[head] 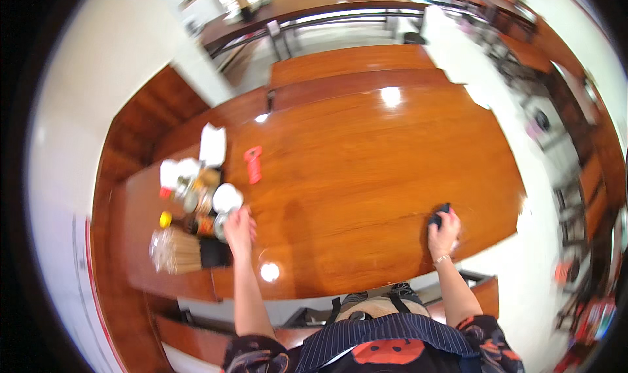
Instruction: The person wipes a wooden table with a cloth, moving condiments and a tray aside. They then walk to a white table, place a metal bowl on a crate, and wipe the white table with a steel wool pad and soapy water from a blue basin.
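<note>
My right hand [444, 229] presses a dark cloth [438, 217] onto the glossy wooden table [353, 176], near the right end. On the other side, my left hand [239, 230] is at a small jar [220, 226], its fingers curled; blur hides whether they grip it. Just beyond that hand sits a round white container [227, 198]. Wooden chopsticks [179, 250] lie toward the left in a black holder [215, 253], their tips under clear plastic. Behind these cluster several condiment bottles and jars [201, 199]. A red bottle opener [253, 165] lies apart from them on the tabletop.
White tissues [213, 145] stand behind the condiments. A wood-panelled wall [142, 118] borders the table's left end. Benches stand along the far side [348, 61] and near side [196, 336]. More tables [314, 2] and a pale floor aisle [495, 137] lie beyond.
</note>
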`<act>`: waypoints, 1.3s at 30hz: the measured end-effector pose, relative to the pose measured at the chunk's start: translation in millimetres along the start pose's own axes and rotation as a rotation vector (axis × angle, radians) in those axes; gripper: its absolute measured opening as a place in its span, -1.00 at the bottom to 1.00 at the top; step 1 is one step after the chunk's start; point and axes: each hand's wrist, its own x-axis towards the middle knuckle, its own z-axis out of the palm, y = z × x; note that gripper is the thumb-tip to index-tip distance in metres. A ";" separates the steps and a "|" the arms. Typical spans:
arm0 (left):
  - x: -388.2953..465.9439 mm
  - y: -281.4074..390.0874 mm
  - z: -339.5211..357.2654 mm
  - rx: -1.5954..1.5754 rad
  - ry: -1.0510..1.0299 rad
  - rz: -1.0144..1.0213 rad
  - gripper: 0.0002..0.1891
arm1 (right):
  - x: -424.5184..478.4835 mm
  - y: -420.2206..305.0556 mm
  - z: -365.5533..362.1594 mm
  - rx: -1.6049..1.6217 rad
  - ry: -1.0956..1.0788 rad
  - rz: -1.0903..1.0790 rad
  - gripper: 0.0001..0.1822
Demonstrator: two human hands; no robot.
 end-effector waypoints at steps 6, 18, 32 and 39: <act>-134.4 -39.2 120.0 -0.104 -0.340 -0.147 -0.87 | 6.8 -3.2 -19.4 0.016 0.030 -0.026 -0.69; -270.4 4.9 309.0 0.009 -0.580 -0.050 -0.81 | 50.1 99.4 -88.2 0.133 -0.530 -0.375 -0.79; -303.8 17.2 450.7 -0.010 -0.790 -0.066 -0.79 | 70.4 459.8 -301.5 -0.153 0.207 0.957 -0.62; -283.9 54.6 532.4 0.012 -0.870 0.024 -0.75 | -41.5 494.5 -307.3 -0.034 0.315 1.243 -0.60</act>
